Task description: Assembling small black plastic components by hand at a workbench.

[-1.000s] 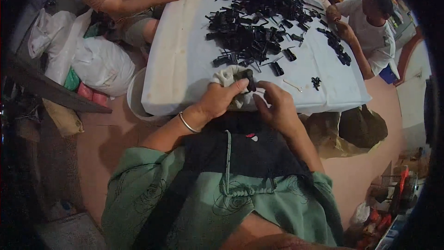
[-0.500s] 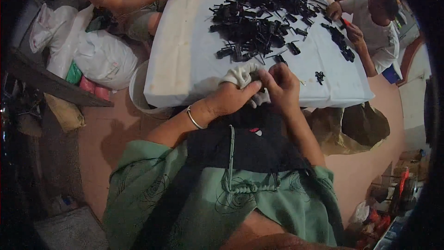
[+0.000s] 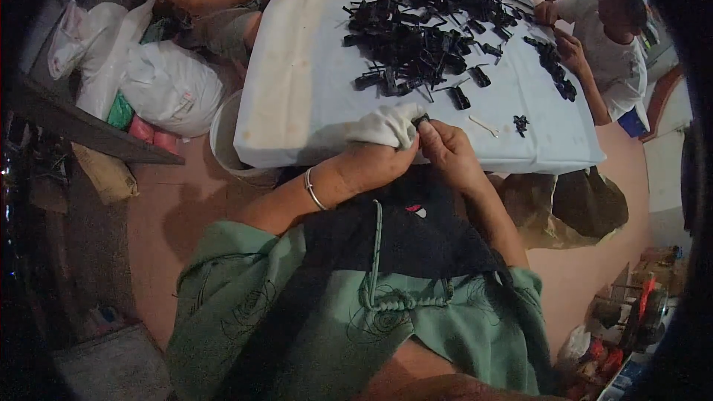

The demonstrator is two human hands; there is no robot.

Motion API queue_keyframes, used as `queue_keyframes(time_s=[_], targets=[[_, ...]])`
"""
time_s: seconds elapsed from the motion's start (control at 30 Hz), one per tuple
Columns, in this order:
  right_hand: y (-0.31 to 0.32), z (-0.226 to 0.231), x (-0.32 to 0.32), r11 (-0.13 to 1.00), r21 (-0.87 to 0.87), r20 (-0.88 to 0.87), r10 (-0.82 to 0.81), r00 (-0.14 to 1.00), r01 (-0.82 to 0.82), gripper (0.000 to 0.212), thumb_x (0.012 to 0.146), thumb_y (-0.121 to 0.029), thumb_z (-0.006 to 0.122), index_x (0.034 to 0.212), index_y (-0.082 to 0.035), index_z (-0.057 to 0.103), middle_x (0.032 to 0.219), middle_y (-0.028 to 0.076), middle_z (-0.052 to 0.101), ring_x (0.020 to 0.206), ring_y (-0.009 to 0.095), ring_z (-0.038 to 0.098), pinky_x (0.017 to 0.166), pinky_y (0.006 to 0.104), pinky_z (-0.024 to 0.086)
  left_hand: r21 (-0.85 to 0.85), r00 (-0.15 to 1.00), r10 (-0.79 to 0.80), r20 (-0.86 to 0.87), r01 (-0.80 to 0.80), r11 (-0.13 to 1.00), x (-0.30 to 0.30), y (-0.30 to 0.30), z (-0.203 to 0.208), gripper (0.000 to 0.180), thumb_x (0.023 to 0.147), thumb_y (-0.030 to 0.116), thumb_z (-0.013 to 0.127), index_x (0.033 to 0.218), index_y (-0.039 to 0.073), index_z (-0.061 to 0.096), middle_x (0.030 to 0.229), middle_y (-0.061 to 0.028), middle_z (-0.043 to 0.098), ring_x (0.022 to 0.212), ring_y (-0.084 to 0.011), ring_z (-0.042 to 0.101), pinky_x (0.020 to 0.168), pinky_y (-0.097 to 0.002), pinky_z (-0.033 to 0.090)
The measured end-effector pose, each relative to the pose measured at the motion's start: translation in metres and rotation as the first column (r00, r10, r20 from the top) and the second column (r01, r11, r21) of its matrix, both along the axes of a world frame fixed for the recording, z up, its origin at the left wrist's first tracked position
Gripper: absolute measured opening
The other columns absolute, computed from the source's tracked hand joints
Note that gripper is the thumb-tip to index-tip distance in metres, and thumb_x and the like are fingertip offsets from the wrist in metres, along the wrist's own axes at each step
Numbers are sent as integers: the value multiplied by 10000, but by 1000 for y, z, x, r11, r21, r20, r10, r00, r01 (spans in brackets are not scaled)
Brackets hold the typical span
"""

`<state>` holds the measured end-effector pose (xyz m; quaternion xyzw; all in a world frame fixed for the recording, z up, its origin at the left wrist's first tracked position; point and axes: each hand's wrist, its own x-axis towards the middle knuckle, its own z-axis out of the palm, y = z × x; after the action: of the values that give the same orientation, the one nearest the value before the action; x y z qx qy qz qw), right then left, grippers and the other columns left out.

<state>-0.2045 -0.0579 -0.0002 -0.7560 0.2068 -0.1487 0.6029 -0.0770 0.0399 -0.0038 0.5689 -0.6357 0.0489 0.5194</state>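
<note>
Black part [image 3: 422, 120], right hand [image 3: 450, 151] pinching, cloth [image 3: 380, 128] alongside

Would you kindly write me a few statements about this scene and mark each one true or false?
1. The left hand holds a pale cloth. True.
2. The right hand lies flat on the table. False: its fingers pinch a small dark part at the cloth's edge.
3. A heap of black parts lies on the table. True.
4. The bracelet is on the right wrist. False: it is on the left.
5. A thin stick lies just left of a small black cluster. True.
6. A white sack sits on the table. False: it is off the table's left side.
</note>
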Motion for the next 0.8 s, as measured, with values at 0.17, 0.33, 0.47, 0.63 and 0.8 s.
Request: queue_keyframes(time_s=[0.17, 0.33, 0.47, 0.63, 0.8], targets=[[5, 2, -1, 994, 106, 23, -9, 1000, 7, 289, 916, -281, 428, 785, -39, 517, 637, -76, 404, 575, 26, 333, 502, 191, 288, 235, 978, -55, -202, 103, 967, 2, 2, -9, 234, 769, 60, 569, 994, 7, 533, 790, -94, 577, 629, -102, 544, 549, -270, 464], [-4, -8, -6, 984, -98, 110, -135, 985, 146, 241, 889, -222, 481, 882, 11, 538, 698, -9, 517, 673, 79, 433, 615, 242, 395, 241, 621, -67, -781, 399, 885, 1, 3, 10, 241, 848, 89, 507, 1079, 30, 472, 828, -20, 577, 600, -53, 529, 511, -199, 458], [-3, -28, -4, 983, -97, 233, -129, 964, 155, 177, 862, -168, 517, 914, 0, 544, 692, -13, 510, 628, 74, 449, 551, 233, 379, 147, 358, -50, -932, 501, 853, 7, 3, 12, 172, 840, 64, 492, 1006, 18, 506, 746, -23, 553, 654, -83, 542, 501, -220, 451], [-1, -9, -12, 919, -390, 215, 30, 976, 58, 125, 777, -59, 585, 895, -16, 590, 670, 115, 543, 595, 199, 539, 562, 294, 427, -208, -69, -201, -977, 511, 834, 15, 1, 6, 148, 869, 100, 456, 991, 31, 504, 825, -25, 561, 660, -82, 544, 534, -222, 459], [1, 11, -7, 719, -669, 301, 28, 953, 191, 140, 726, -3, 619, 863, -28, 608, 585, 69, 500, 511, 160, 482, 481, 274, 380, 130, 392, -60, -918, 441, 888, 10, 6, 11, 234, 875, 110, 439, 1093, 32, 477, 871, -30, 553, 706, -87, 526, 609, -225, 447]])
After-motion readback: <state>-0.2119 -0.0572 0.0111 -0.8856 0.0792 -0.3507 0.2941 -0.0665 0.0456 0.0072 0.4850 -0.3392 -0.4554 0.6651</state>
